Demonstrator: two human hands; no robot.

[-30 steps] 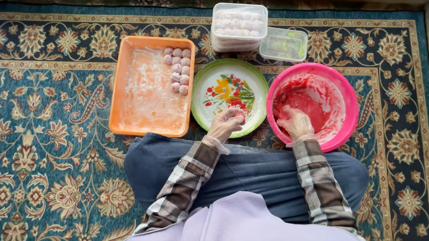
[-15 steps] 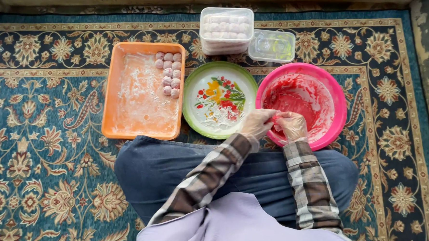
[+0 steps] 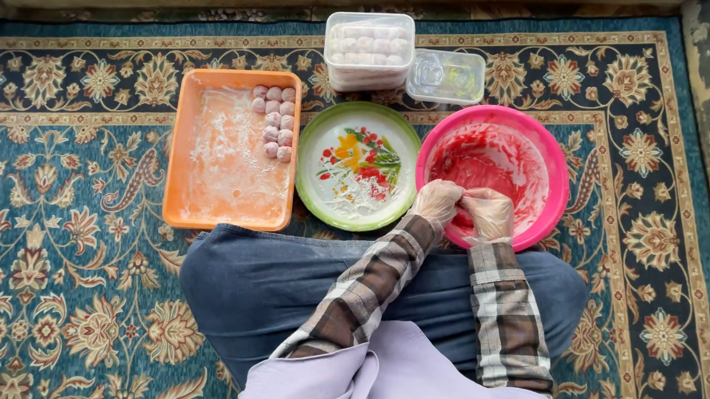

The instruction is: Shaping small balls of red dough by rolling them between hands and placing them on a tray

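Both gloved hands meet over the near rim of the pink bowl, which sits on the carpet toward its right edge. The left hand and right hand are curled together, fingers closed; whether a lump of the red paste sits between them cannot be told. The paste looks soft, sticky and light, best pinched gently from the bowl's smeared wall, just beyond the fingertips.

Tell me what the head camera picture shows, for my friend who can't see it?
A seated person's gloved left hand and right hand meet over a pink bowl smeared red inside. Beside it on a patterned carpet sit a flowered plate, an orange tray holding pale pink balls, and two clear boxes.
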